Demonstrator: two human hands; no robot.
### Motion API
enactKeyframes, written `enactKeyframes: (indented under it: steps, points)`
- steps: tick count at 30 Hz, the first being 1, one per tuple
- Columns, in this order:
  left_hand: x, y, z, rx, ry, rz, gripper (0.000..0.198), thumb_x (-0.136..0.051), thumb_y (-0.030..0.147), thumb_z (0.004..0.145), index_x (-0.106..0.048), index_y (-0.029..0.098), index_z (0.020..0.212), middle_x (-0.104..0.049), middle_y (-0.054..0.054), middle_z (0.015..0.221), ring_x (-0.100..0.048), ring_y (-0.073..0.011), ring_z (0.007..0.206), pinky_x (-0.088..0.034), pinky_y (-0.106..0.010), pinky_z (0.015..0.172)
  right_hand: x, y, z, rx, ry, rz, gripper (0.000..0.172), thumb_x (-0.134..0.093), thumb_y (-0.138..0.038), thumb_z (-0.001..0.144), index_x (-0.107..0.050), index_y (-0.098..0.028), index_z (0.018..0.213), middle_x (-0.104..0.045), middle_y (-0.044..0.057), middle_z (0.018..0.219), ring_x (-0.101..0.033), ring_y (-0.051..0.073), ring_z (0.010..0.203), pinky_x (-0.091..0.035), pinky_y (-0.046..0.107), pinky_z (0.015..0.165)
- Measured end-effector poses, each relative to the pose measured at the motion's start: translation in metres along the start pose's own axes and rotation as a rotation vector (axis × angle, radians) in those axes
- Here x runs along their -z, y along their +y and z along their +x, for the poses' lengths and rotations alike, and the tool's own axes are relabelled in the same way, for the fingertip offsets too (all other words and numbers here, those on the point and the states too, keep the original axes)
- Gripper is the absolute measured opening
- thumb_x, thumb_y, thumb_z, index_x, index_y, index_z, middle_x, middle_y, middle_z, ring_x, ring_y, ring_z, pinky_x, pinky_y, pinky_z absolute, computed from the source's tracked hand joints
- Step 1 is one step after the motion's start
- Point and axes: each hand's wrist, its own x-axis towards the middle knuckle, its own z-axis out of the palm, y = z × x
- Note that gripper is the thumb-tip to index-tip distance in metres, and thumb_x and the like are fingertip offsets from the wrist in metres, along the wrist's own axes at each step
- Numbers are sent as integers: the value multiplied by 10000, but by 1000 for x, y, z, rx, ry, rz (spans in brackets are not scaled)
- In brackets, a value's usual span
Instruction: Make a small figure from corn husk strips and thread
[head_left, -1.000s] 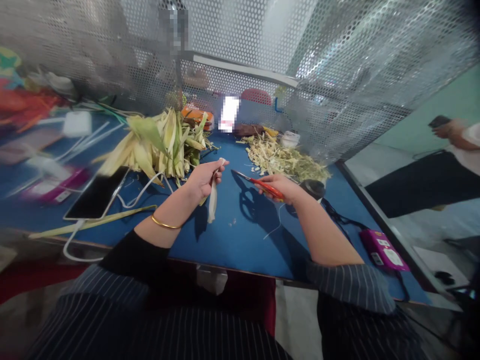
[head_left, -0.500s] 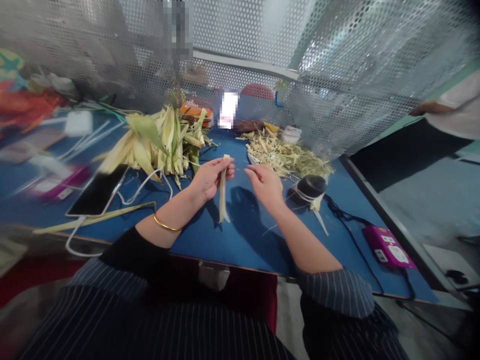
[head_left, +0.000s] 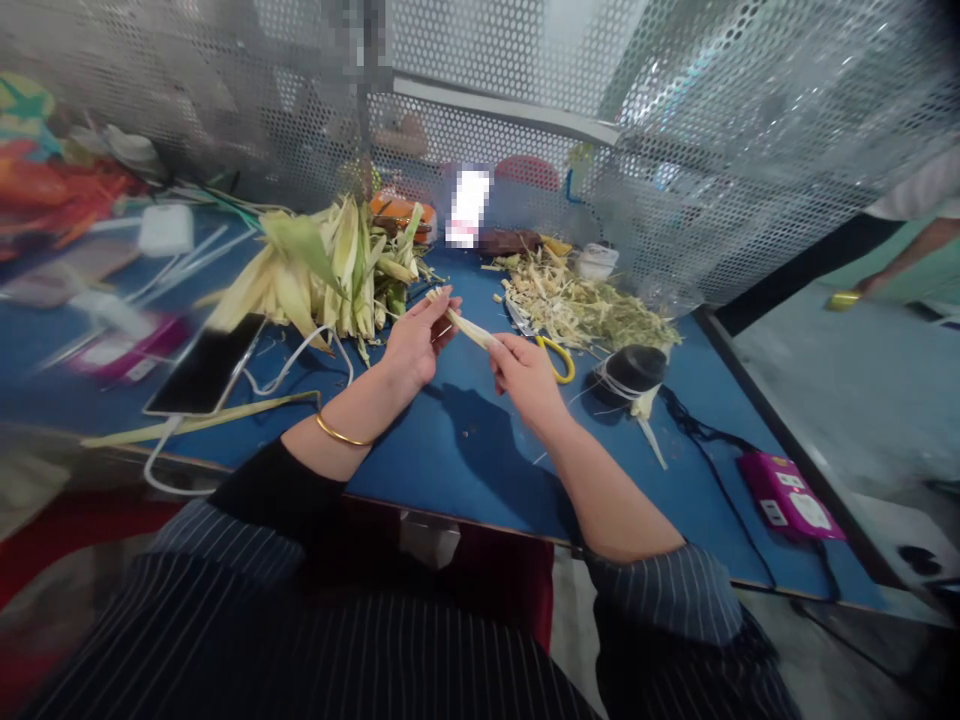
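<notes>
My left hand [head_left: 415, 340] and my right hand [head_left: 525, 375] both pinch a pale strip of corn husk [head_left: 469, 327], held stretched between them above the blue table [head_left: 450, 450]. The left fingers grip its far end, the right fingers its near end. Yellow-handled scissors [head_left: 551, 352] lie on the table just behind my right hand, beside a heap of husk trimmings [head_left: 585, 305]. A pile of whole green and yellow husks [head_left: 330, 270] lies behind my left hand.
A black phone [head_left: 206, 368] with a white cable lies at the left. A black spool [head_left: 632, 368], a magenta device [head_left: 787, 490] and a perforated metal screen [head_left: 675, 150] stand to the right and back. Another person's arm [head_left: 900, 260] shows at far right.
My right hand put the scissors down near the trimmings and took the strip's free end. The strip went from hanging under my left hand to held between both hands.
</notes>
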Motion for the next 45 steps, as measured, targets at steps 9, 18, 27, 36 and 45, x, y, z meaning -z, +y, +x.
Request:
enactKeyframes:
  steps: [9, 18, 27, 36, 45]
  points:
    - [-2, -6, -4, 79, 36, -2, 58, -654, 98, 797, -663, 140, 836, -693, -10, 737, -613, -69, 605, -514, -187, 625, 17, -2, 7, 127, 367, 147, 121, -645, -289, 758, -662, -170, 768, -562, -50, 553, -457, 54, 389, -370, 195, 389]
    - [-4, -8, -21, -537, -37, 724, 297, -675, 155, 767, -688, 216, 1057, -684, -52, 1051, -581, -166, 1034, -420, -244, 894, 48, -15, 9, 102, 219, -68, 88, -639, -248, 741, -655, -167, 708, -544, -48, 493, -445, 57, 370, -307, 188, 364]
    - [-7, -21, -37, -243, -629, 1045, 290, -481, 299, 908, -683, 177, 739, -487, 20, 554, -411, -97, 491, -302, -219, 507, 38, -18, 1, 73, 41, -168, 134, -644, -316, 765, -631, -184, 741, -561, -38, 534, -455, 72, 394, -326, 217, 397]
    - [-10, -14, -39, 98, -532, 627, 250, -566, 380, 870, -670, 174, 775, -369, 42, 579, -222, -38, 403, -103, -226, 413, 63, -12, 17, 98, 378, 172, 118, -633, -290, 762, -652, -188, 819, -564, -36, 671, -444, 43, 432, -374, 214, 432]
    - [-10, -21, -43, -16, -547, 781, 304, -545, 423, 875, -690, 174, 777, -377, 45, 551, -270, -52, 430, -169, -215, 426, 48, -16, 7, 114, 90, 131, 180, -713, -305, 716, -665, -195, 850, -522, -56, 577, -453, 67, 501, -384, 217, 503]
